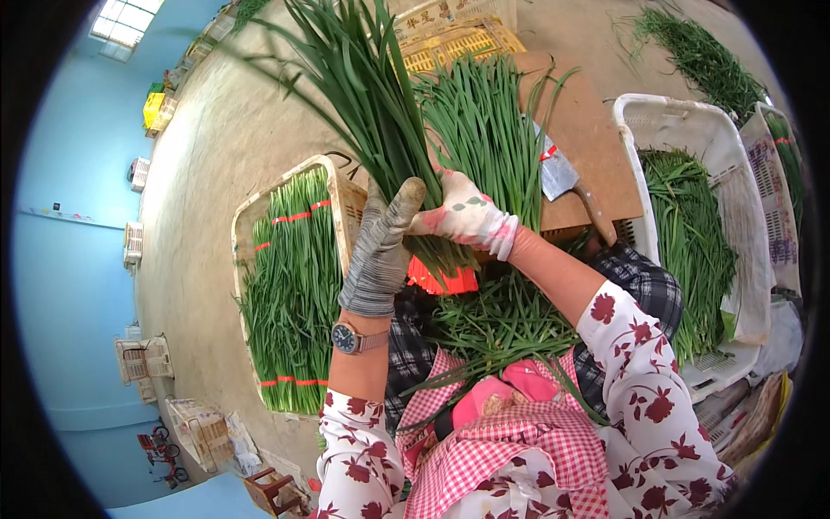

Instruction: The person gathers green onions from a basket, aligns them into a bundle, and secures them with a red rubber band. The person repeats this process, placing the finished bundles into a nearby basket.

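Note:
My left hand, in a grey striped glove, and my right hand, in a white floral glove, both grip one bunch of garlic chives. The long leaves fan upward past my fingers, and the other ends show below my palms. Beyond my right hand, loose chives lie on a brown board. A cleaver with a wooden handle rests beside them, a red band around its blade. Below the held bunch is a stack of red strips. Loose chive leaves cover my lap.
On the left, a plastic crate holds chive bundles tied with red bands. A white crate of loose chives stands at right. Behind the board is a yellow crate. More greens lie on the floor at upper right.

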{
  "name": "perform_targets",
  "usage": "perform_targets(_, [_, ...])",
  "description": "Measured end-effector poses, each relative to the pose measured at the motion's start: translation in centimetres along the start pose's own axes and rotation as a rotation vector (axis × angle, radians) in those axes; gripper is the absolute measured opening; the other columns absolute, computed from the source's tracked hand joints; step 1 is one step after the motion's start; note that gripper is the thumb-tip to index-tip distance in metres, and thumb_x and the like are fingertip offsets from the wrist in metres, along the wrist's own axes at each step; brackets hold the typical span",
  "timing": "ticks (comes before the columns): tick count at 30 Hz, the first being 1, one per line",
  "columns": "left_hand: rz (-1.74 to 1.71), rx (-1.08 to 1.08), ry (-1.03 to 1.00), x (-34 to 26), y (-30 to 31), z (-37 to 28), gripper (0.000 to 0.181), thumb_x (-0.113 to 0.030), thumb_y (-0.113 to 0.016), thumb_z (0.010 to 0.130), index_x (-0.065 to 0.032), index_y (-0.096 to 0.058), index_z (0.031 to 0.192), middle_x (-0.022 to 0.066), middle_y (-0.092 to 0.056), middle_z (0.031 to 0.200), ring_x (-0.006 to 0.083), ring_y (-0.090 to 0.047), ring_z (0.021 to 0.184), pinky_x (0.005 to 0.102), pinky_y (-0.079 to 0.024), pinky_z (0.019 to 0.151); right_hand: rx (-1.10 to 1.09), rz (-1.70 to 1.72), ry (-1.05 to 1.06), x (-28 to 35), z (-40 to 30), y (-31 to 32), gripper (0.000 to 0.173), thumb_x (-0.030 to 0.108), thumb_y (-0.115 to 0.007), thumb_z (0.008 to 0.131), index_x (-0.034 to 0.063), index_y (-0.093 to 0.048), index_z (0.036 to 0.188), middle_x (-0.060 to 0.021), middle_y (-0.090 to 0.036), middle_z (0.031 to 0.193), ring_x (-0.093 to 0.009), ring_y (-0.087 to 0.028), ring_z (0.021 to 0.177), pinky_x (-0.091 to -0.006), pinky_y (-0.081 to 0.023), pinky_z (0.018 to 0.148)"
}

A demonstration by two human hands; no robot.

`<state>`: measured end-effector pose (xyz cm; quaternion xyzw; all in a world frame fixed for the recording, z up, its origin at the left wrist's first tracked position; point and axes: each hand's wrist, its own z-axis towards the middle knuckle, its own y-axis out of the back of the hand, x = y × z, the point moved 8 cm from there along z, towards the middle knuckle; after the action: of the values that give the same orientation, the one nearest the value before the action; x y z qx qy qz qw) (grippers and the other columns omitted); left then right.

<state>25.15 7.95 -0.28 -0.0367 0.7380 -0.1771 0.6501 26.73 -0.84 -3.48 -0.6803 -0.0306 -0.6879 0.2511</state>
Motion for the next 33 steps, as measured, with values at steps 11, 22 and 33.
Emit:
perform_targets(11, [-0.146,-0.045,0.206,5.5,-2.8,-10.9,0.080,-0.007,-0.075,0.079,-0.0110,-0.028,0.144,0.0053,-0.054,0.116,0.0165,-0.059,0.100,0.0302,-0.052,0.086,-0.067,0.375,-0.273,-2.6,-8.4,-1.5,0.044,0.018,-0.081,0.071,-0.0028,-0.065,0.107,-0.0087,-0.067,0.094,-0.015,-0.063,0.082,-0.0307,-0.052,0.075])
perform_targets(22, [-0.336,0.071,0.470,8.1,-5.0,-16.3,0.033,-0.009,-0.067,0.084,-0.0028,-0.057,0.115,0.0111,-0.066,0.100,0.0220,-0.068,0.084,0.0368,-0.058,0.076,0.300,-0.386,-0.387,-0.3,-12.8,-2.5,0.056,0.041,-0.070,0.081,0.0037,-0.058,0.121,-0.0127,-0.067,0.105,-0.023,-0.066,0.088,-0.0336,-0.052,0.075])
perform_targets(33, [-0.384,0.206,0.580,6.7,-8.0,-19.8,0.051,-0.031,-0.065,0.088,0.0008,-0.051,0.125,0.0158,-0.062,0.115,0.0255,-0.064,0.100,0.0416,-0.054,0.088,0.316,0.698,-0.466,-1.9,-16.3,-6.0,0.033,0.020,-0.073,0.082,-0.0012,-0.065,0.105,-0.0119,-0.068,0.097,-0.022,-0.067,0.085,-0.0362,-0.056,0.076])
